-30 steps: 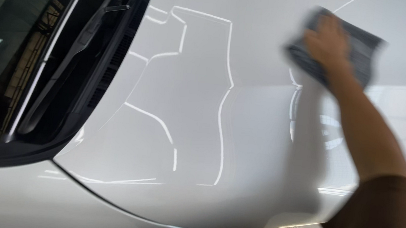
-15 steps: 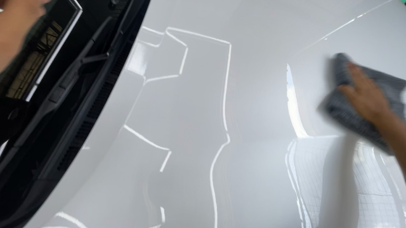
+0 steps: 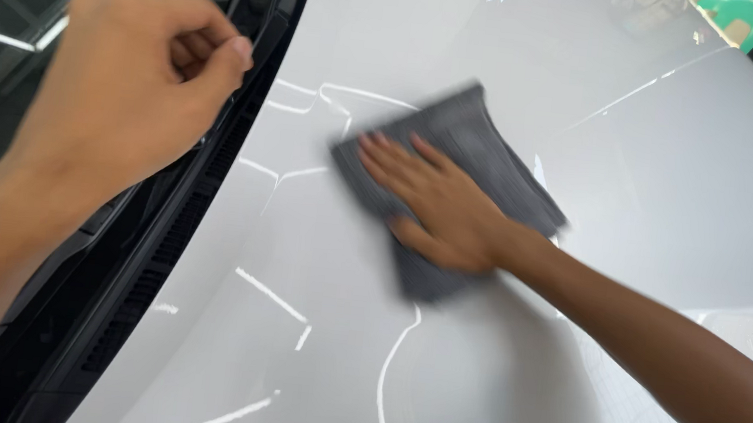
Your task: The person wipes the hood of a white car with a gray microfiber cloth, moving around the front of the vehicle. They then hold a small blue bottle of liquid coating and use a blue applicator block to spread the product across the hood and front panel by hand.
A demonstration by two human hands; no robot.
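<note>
At about nine o'clock, nearest the camera, the left hand [image 3: 133, 88] hangs in the air above the base of the windscreen [image 3: 14, 24], curled into a loose fist with the thumb laid against the forefinger; it holds nothing that shows, and it looks raised simply to stay out of the way. Under it the black wiper and cowl strip [image 3: 158, 254] run from seven o'clock up to twelve. Toward the centre, the right hand [image 3: 438, 204] lies flat and spread on a grey cloth [image 3: 468, 179], fingers pointing to ten o'clock, pinning it under the palm rather than gripping it, so that a broad face of cloth meets the paint. The cloth rests on the white bonnet [image 3: 333, 356], whose gloss mirrors bright light strips. Farthest off, at one o'clock, a green object [image 3: 737, 16] shows.
</note>
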